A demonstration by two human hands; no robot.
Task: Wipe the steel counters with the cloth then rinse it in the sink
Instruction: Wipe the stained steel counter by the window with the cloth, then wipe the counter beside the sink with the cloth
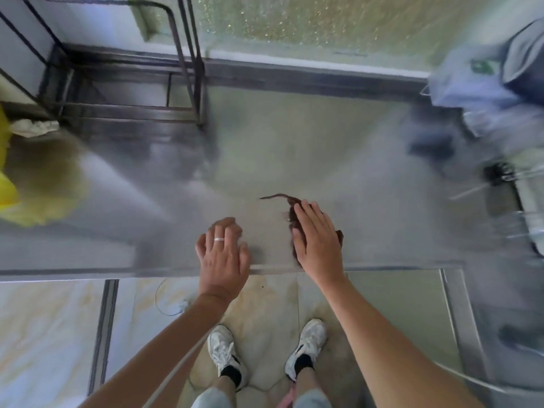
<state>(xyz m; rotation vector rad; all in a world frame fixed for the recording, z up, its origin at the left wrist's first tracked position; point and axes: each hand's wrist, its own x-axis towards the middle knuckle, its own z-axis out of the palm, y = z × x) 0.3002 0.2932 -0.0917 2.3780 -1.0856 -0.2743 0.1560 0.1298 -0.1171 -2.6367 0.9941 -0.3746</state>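
A frosted window [294, 22] runs along the back, letting in greenish daylight. At the back left stands a dark metal rack [123, 83]. The floor [53, 334] below is pale marbled tile with a dark strip. A yellow bag [6, 184] sits at the left edge, blurred

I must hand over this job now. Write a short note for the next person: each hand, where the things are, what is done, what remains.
Right hand: flat, pressing the brown cloth onto the steel counter, near its front edge.
Left hand: open, empty, at the front edge beside it.
Done: cannot tell how far the wiping has got; picture is blurred.
Left: finish wiping the counters, then rinse the cloth. No sink is clearly visible.
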